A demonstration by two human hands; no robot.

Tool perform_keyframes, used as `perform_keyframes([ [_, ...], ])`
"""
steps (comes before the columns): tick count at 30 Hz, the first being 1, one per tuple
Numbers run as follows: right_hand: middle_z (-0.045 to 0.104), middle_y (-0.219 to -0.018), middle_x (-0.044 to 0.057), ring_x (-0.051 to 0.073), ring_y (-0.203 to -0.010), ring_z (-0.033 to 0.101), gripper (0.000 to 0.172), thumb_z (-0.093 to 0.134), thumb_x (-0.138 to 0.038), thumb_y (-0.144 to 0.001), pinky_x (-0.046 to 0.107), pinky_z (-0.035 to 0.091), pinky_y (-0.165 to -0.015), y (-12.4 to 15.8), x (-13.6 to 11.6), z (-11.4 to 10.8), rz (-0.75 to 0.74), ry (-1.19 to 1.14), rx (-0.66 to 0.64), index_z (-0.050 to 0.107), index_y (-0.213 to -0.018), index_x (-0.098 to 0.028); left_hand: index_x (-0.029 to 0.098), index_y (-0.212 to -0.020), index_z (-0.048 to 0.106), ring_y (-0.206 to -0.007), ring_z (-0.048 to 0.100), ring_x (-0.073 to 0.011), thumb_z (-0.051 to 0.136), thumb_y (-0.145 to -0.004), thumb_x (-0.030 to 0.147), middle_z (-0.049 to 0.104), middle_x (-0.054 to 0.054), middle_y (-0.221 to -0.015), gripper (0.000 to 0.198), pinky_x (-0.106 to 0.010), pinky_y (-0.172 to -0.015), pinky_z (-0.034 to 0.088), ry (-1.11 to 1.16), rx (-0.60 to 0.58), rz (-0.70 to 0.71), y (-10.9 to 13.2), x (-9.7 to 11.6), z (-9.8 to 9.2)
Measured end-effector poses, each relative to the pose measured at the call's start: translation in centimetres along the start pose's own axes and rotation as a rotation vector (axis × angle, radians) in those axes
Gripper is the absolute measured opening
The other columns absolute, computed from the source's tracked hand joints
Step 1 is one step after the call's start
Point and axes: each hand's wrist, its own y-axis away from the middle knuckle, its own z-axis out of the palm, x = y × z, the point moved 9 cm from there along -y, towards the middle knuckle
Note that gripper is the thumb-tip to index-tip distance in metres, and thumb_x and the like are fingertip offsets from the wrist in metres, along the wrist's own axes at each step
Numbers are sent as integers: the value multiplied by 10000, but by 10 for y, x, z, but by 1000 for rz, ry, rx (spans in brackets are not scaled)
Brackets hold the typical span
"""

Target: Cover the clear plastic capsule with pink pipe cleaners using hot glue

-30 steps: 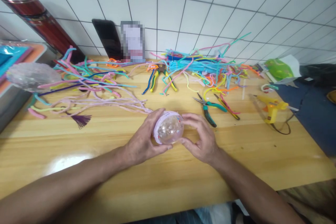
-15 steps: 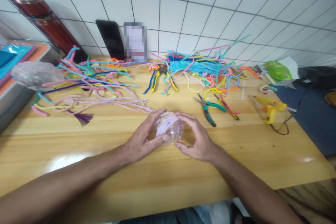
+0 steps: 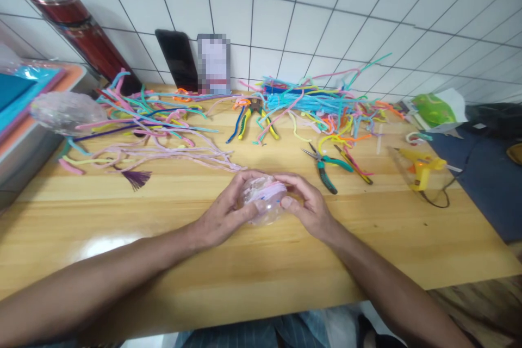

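Left hand (image 3: 222,212) and right hand (image 3: 313,211) gripped a clear ball (image 3: 268,216)

The ball was held between the two hands, over the middle of the wooden table (image 3: 261,272); whether it touched the wood could not be told. A lilac band (image 3: 274,190) crossed its transparent surface. The left fingers curled round its far side, with the thumb over the near face; the right thumb and fingers closed on its right side. Lilac pipe cleaners (image 3: 222,162) lay just beyond the left hand, near a purple tassel (image 3: 137,178). Teal-handled pliers (image 3: 325,174) lay near the right hand, and a yellow glue gun (image 3: 422,167) rested farther right.
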Motion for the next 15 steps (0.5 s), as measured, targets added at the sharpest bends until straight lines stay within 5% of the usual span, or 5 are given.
perform_keyframes([
  [3,739,-1431,126,284,-1249,751,491,655,-545,-1063,459,643,-1048,2,3,-1,14,-8,16,641,-1477,-282,265,-1347,583,-1237,665,-260,689,-1043,496,696,-69,-1322,397,-404,-1084,568,45,84,-56,-4,-5,-7],
  [7,580,-1628,185,368,-1500,582,771,744,-578,-995,562,583,-1163,6,-15,1,-166,143,12,468,-1655,-289,244,-1255,605,-1098,675,-240,716,-1004,584,721,-45,-1189,437,-365,-959,579,36,199,-114,-8,-10,-21],
  [10,568,-1639,189,374,-1541,542,796,781,-478,-990,603,514,-1238,6,-26,9,-262,269,-19,430,-1683,-301,228,-1209,631,-1044,663,-241,688,-993,672,710,-44,-1135,497,-366,-922,570,-31,222,-142,-10,-9,-27],
  [15,634,-1571,167,351,-1475,610,725,782,-370,-997,562,563,-1195,3,-20,7,-219,256,21,474,-1650,-308,222,-1413,597,-1336,624,-314,570,-1031,739,674,-103,-1405,644,-474,-1182,510,-105,157,-126,-7,-5,-23],
])
